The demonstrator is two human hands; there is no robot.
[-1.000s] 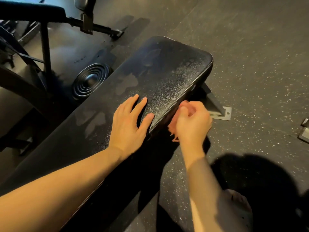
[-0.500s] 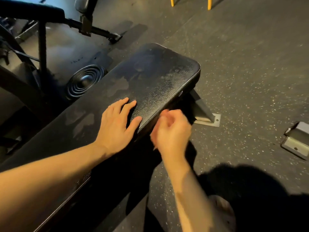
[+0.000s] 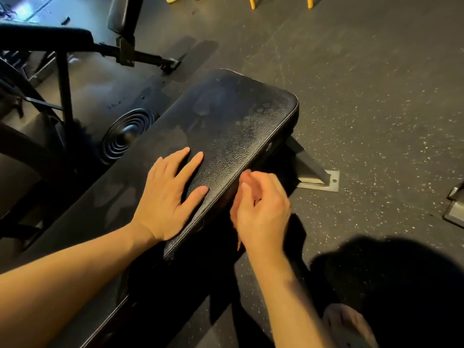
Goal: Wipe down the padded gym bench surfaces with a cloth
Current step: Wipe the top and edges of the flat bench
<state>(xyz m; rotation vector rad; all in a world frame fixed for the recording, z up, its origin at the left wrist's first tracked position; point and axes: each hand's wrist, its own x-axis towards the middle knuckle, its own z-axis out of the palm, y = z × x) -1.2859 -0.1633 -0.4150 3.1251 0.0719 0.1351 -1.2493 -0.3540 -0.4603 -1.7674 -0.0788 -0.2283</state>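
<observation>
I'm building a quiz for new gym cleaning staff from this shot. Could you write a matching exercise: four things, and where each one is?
Things:
1. left hand
2. right hand
3. ringed black disc
4. metal foot plate

Places:
A. on the floor to the right of the bench
B. flat on top of the bench pad
C. on the floor to the left of the bench
D. at the pad's side edge, gripping the cloth

Pairs: 1-B, 2-D, 3-C, 4-A
</observation>
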